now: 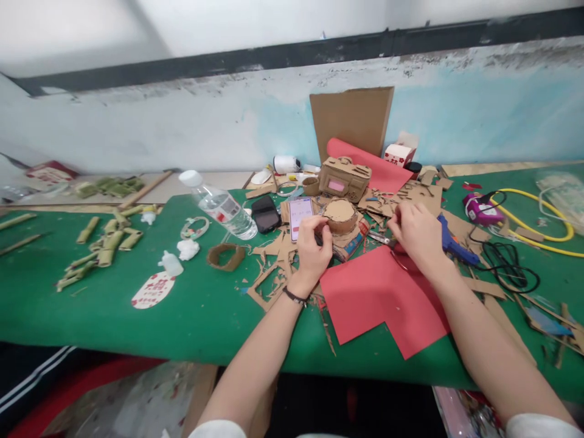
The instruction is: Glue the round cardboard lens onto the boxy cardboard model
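Observation:
My left hand (314,252) is closed, thumb and forefinger drawn together beside a round cardboard disc (340,214) and a phone (301,212) with a lit screen. Anything in that pinch is too small to make out. My right hand (417,236) is also closed, fingers curled and tips together, above the handles of a pair of scissors (379,237). What it may hold is hidden. Below the right hand, a notched sheet of red paper (365,298) lies on the green-covered table. Behind the disc stands a cardboard camera model (345,179).
Cardboard scraps (274,277) are strewn around my hands. A water bottle (223,207), a black case (266,213) and a cardboard ring (225,257) are to the left, with bamboo pieces (109,246) beyond. At right lie a blue glue gun (456,243) and a black cable (511,267).

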Tool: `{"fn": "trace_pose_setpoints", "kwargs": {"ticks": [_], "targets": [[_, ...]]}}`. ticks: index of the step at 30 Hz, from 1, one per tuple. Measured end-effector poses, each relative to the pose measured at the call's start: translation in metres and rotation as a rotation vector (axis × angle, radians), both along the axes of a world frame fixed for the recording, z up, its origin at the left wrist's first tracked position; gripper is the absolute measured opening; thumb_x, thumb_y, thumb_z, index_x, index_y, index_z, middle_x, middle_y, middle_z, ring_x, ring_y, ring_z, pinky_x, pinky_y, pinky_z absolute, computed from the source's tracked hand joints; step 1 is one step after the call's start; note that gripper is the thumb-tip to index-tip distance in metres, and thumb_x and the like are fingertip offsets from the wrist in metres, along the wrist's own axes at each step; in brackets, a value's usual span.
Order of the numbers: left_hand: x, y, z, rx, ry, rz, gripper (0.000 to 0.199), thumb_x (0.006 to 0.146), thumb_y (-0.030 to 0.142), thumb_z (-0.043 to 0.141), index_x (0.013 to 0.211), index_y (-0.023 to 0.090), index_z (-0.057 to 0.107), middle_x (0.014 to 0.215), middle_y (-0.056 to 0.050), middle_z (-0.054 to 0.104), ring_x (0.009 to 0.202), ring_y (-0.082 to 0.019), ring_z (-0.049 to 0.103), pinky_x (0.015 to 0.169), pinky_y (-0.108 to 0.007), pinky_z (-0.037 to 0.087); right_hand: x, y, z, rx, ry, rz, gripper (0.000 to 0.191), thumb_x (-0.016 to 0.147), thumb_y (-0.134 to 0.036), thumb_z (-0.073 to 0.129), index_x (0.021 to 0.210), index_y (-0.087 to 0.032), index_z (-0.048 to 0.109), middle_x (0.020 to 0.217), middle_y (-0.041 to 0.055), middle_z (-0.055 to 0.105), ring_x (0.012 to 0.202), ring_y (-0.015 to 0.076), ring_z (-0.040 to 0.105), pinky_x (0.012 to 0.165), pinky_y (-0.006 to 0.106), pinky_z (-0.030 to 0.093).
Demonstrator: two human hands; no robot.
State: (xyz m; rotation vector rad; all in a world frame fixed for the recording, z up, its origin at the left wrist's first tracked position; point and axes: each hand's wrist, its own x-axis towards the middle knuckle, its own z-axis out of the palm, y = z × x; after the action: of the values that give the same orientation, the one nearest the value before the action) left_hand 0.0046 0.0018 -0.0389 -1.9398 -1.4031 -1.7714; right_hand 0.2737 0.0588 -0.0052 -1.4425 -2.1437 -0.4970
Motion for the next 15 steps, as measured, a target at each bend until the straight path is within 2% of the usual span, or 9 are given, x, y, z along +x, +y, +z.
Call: {"fn": "trace_pose_setpoints", "kwargs": {"ticks": [4,8,12,15], "targets": [[0.002,0.001,-0.006,-0.017,0.012,-0.002,0.018,0.110,0.025,0.058,0.127,0.021,0.061,0.110,-0.008,0.068,0.096,-0.021,0.066,0.085,-0.036,0.056,0.000,-0.001,0.001,0.102,0.033,0.037,0.019,0.108,-0.019,0.054,0.118,-0.017,0.071,0.102,0.0117,0.078,0.098,0.0277,0.066,0.075,0.036,0.043],[0.005,0.000,-0.003,0.033,0.079,-0.015,0.016,0.110,0.025,0.056,0.126,0.021,0.060,0.109,-0.008,0.069,0.099,-0.021,0.068,0.087,-0.038,0.056,-0.001,-0.006,0.003,0.211,0.062,0.141,0.037,0.110,-0.014,0.052,0.143,-0.023,0.067,0.115,0.0114,0.079,0.105,0.0261,0.068,0.086,0.036,0.050],[0.004,-0.003,0.003,0.081,0.138,-0.038,0.018,0.110,0.022,0.057,0.128,0.023,0.060,0.110,-0.008,0.071,0.101,-0.022,0.069,0.090,-0.038,0.057,-0.004,-0.018,0.009,0.233,0.116,0.380,0.047,0.111,-0.013,0.054,0.156,-0.026,0.060,0.127,0.0124,0.079,0.113,0.0271,0.072,0.099,0.041,0.056],[0.002,-0.003,0.004,0.115,0.194,-0.067,0.033,0.110,0.022,0.059,0.142,0.025,0.056,0.114,-0.008,0.072,0.103,-0.022,0.069,0.091,-0.038,0.057,-0.008,-0.027,0.012,0.192,0.094,0.550,0.046,0.111,-0.014,0.054,0.155,-0.028,0.063,0.130,0.0116,0.080,0.115,0.0284,0.074,0.102,0.045,0.060]]}}
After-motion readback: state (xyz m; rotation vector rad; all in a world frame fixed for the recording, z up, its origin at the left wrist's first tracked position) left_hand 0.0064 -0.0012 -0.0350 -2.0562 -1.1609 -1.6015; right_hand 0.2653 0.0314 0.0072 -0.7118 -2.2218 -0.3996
